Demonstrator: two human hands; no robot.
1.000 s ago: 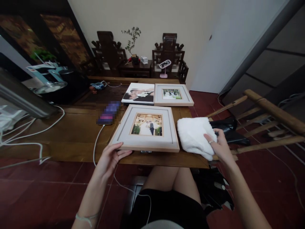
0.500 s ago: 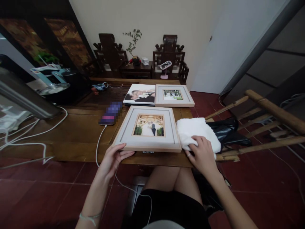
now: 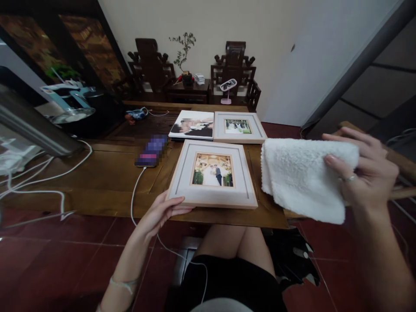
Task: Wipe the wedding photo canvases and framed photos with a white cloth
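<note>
A light wooden picture frame (image 3: 214, 197) with a wide pale mat and a couple's wedding photo lies near the table's front edge. My left hand (image 3: 164, 212) grips its near left corner, thumb on top and fingers underneath. Out to the right, my right hand (image 3: 370, 169) pinches a white fluffy cloth (image 3: 305, 177), which hangs in the air beside the frame. Behind the first frame lie a second wooden picture frame (image 3: 238, 138) and a white-topped photo panel (image 3: 191, 123), side by side.
A phone (image 3: 151, 151) with a white charging cable (image 3: 132, 199) lies on the wooden table (image 3: 104, 182) left of the frame. A pink mirror (image 3: 227, 93) stands beyond the table. Loose white cables run across the table's left side; a bamboo chair (image 3: 399, 162) stands at the right.
My right hand has lifted the white cloth off the table's right side and swung it up and right. The near frame has shifted slightly right, my left hand still on it.
</note>
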